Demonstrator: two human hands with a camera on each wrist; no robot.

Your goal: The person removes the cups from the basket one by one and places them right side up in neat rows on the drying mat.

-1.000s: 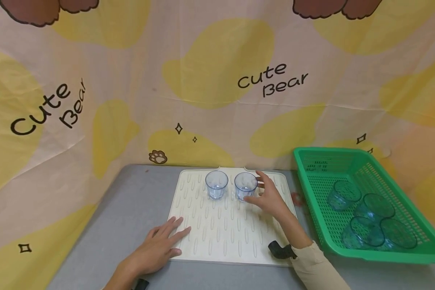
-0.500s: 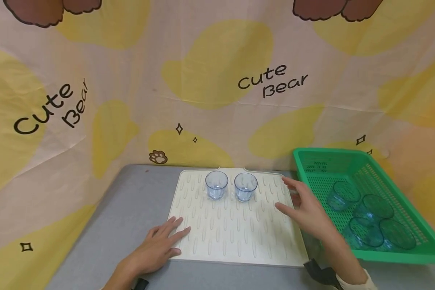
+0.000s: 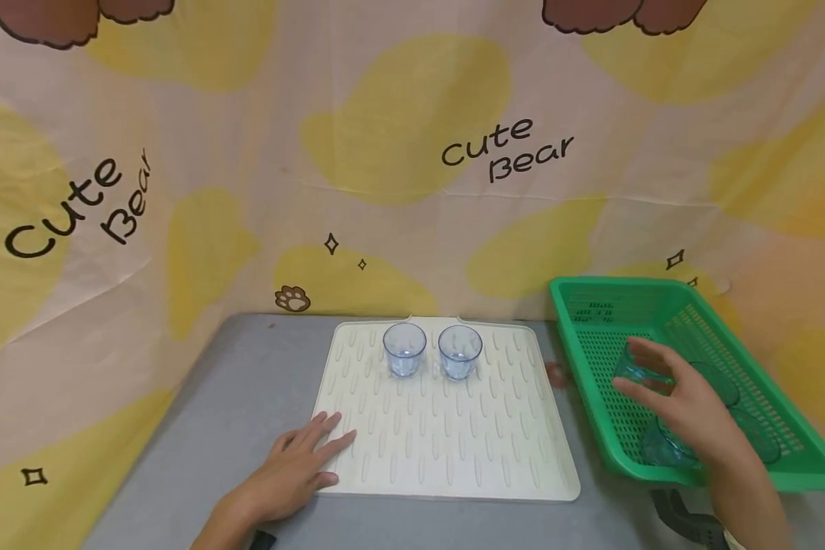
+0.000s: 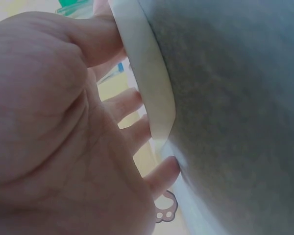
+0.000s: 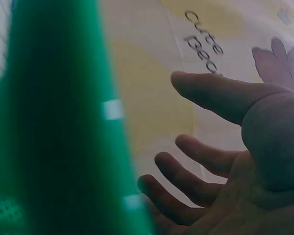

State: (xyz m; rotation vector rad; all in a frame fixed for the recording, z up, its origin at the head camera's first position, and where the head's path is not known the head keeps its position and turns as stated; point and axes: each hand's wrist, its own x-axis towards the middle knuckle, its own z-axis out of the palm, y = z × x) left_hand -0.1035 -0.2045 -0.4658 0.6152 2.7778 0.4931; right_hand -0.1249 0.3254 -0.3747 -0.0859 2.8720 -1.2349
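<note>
My left hand (image 3: 292, 472) rests with spread fingers on the front left edge of a white ribbed drying mat (image 3: 447, 451). Over the green basket (image 3: 594, 416), my right hand (image 3: 690, 401) reaches with thumb and fingers apart, overlapping a clear blue glass (image 3: 627, 367) in the head view. The right wrist view shows nothing between its thumb (image 5: 210, 93) and fingers. More glasses lie in the basket, partly covered by this hand, such as one near its front (image 3: 663, 447). Two glasses, a left one (image 3: 404, 353) and a right one (image 3: 460, 355), stand upright side by side at the mat's back.
The mat and basket sit on a grey table (image 3: 247, 382). A patterned cloth (image 3: 399, 122) with bear lettering hangs as a wall behind. The basket's raised rim (image 3: 577, 397) runs along the mat's right side.
My right hand has left the right glass on the mat and moved right, over the basket. My left hand has stayed on the mat's edge.
</note>
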